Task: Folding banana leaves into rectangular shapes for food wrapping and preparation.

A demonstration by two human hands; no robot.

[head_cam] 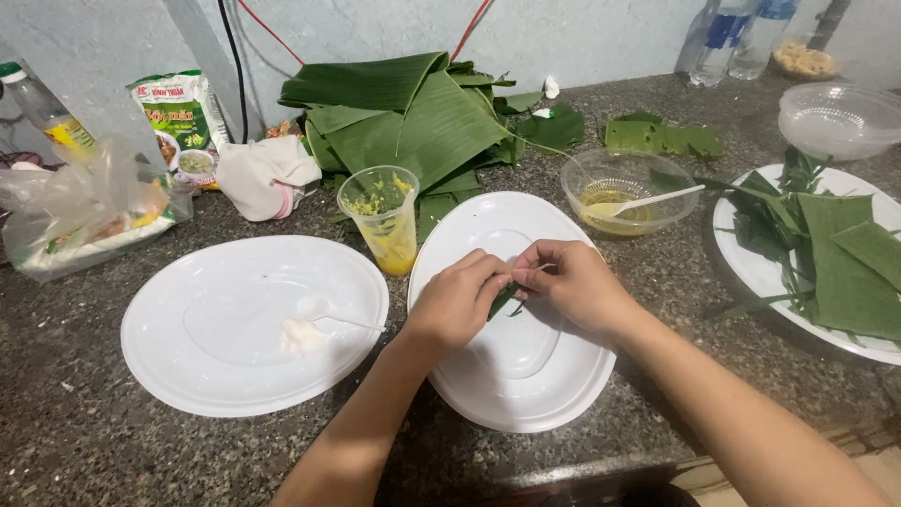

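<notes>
Dark green leaf strip between fingers. White oval plates. Dark speckled granite counter. Glossy green, ribbed banana leaves far. Clear cup, yellow residue. Clear bowl, yellowish liquid, white spoon.

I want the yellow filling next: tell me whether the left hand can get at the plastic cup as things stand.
Probably yes. The plastic cup stands upright just beyond the left hand, with only bare countertop and plate rim between them. But both hands are pinching a small green leaf piece, so the left fingers would have to let go first.
</notes>
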